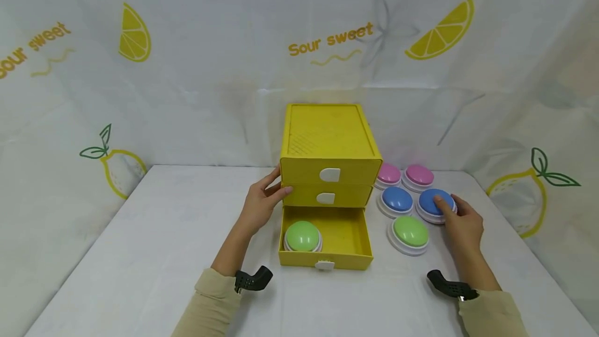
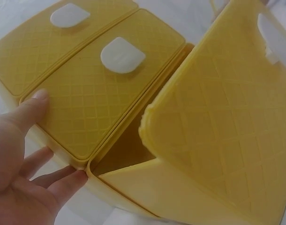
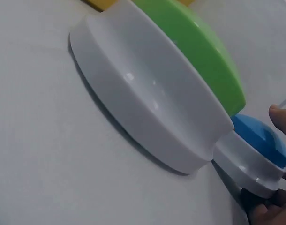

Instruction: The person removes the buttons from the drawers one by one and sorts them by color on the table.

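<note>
My right hand [image 1: 463,225] grips a blue dome push button [image 1: 429,201] with a white base. The thumb is over its top, and in the right wrist view some fingers are under the base. My left hand [image 1: 259,204] touches the left front corner of a yellow drawer cabinet [image 1: 332,131]. Its thumb rests on the middle drawer's front [image 2: 82,112], with the other fingers along the side. Below it, the bottom drawer [image 1: 348,261] is pulled out, and a green button [image 1: 302,236] sits in its left half.
Right of the cabinet, on the white table [image 1: 187,212], stand another blue button [image 1: 396,199], a green button [image 1: 411,231] and two pink buttons [image 1: 388,172] further back. The two upper drawers are closed. A white lemon-print sheet [image 1: 210,92] hangs behind the table.
</note>
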`<control>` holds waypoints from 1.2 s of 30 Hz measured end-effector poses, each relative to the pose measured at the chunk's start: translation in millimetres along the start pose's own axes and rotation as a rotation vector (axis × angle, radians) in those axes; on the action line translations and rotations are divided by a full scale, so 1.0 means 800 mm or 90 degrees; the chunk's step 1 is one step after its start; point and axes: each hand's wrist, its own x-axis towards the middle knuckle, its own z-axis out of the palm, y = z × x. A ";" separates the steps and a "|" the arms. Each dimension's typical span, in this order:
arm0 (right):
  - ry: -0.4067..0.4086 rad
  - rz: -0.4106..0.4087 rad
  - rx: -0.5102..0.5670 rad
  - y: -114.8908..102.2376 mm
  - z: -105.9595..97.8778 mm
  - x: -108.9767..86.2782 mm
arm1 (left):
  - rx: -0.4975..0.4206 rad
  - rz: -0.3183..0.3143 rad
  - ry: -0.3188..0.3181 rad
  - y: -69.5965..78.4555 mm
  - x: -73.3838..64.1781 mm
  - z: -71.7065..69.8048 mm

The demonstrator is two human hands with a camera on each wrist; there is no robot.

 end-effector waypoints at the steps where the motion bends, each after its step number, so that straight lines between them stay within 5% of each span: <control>1: -0.010 -0.008 -0.010 0.001 0.000 0.000 | 0.002 -0.001 0.001 0.000 0.000 0.000; 9: -0.140 -0.097 -0.144 0.006 -0.009 -0.008 | 0.007 -0.001 -0.002 -0.003 -0.003 0.000; 13: -0.123 -0.135 -0.143 0.011 -0.009 -0.010 | 0.007 0.000 -0.002 -0.003 -0.002 0.000; 20: -0.074 -0.128 -0.104 0.011 -0.007 -0.010 | 0.007 0.003 0.002 -0.004 0.000 0.000; 36: -0.111 -0.200 -0.166 0.007 -0.005 -0.001 | 0.013 -0.012 0.006 -0.003 0.003 0.002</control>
